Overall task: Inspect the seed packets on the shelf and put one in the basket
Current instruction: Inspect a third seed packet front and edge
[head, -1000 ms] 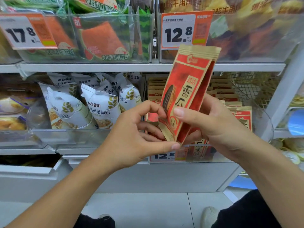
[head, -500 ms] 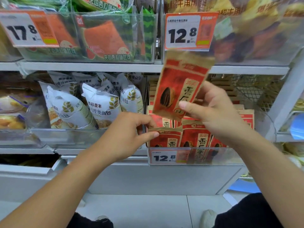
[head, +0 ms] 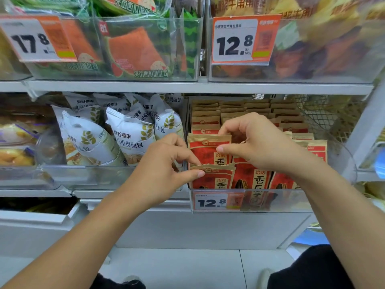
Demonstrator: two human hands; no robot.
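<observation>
R hand (head: 262, 142) pinches top edge of red seed packet (head: 208, 150), upright in clear bin (head: 260, 202) w/ other packets. L hand (head: 164, 170) pinches top of front packet (head: 212, 178). White bread bags (head: 129, 134) in the bin to the left.

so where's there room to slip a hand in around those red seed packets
Free: the gap behind the right hand, between the short rear packets and the shelf above. Crowded: the front row, packed against the bin's clear front, where the left hand pinches a packet.
</observation>
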